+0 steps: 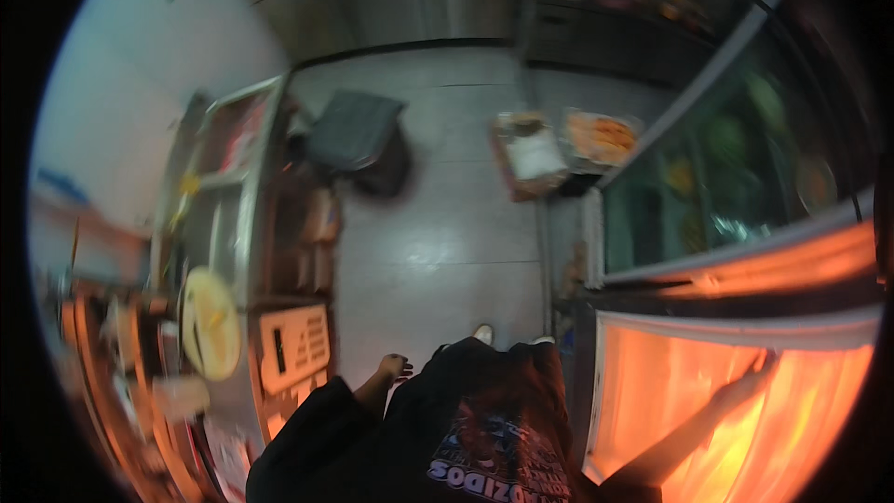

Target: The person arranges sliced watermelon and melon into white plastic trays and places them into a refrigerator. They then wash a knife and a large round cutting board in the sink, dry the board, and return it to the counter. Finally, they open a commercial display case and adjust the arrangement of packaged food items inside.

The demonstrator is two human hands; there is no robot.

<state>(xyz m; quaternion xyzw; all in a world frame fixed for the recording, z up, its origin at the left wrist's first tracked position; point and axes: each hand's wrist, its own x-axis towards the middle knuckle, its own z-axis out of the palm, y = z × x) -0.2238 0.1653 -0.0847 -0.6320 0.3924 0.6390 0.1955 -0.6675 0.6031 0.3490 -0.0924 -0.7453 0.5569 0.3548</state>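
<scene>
My left hand (395, 366) hangs low beside my dark shirt (419, 426), its fingers loosely bent and apart, with nothing seen in it. My right arm reaches out over a framed panel or compartment (663, 391) glowing bright orange. Near its far pale frame (824, 335) is my right hand (758, 374). Glare and blur hide whether its fingers hold anything or touch the frame.
Left stand a lidded dark bin (360, 133), a metal-framed rack (251, 223), a yellow oval object (211, 325) and a white panel with dark slots (295, 348). Right, a box with white contents (534, 154) and a bag of orange food (602, 136) adjoin a glass-fronted case (726, 154).
</scene>
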